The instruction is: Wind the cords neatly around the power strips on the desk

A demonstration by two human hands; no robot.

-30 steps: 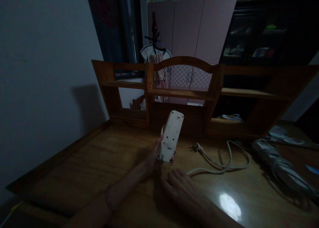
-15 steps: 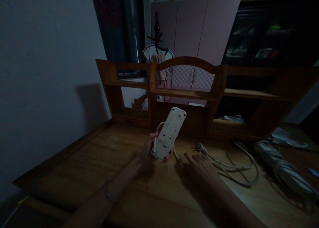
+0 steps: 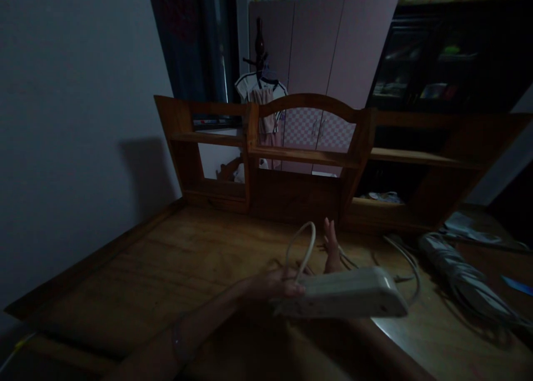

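A white power strip (image 3: 345, 295) lies across the lower middle of the head view, tilted on its side and slightly blurred. My left hand (image 3: 275, 285) grips its left end, where the white cord (image 3: 311, 242) rises in a loop. Behind the strip is my right hand (image 3: 332, 245), fingers stretched upward and apart from anything I can see it hold. The strip hides the palm and wrist of that hand. More of the cord (image 3: 416, 275) curls on the wooden desk (image 3: 200, 247) to the right; the plug is mostly covered.
A wooden shelf unit (image 3: 308, 158) stands along the desk's back edge. At the right lies a bundle of wrapped cable (image 3: 458, 281), with papers (image 3: 470, 228) behind it. A wall (image 3: 83, 148) bounds the left side.
The power strip has turned from upright to lying sideways and swung right and toward me. My right hand has lifted from the desk beside the plug, fingers now pointing up.
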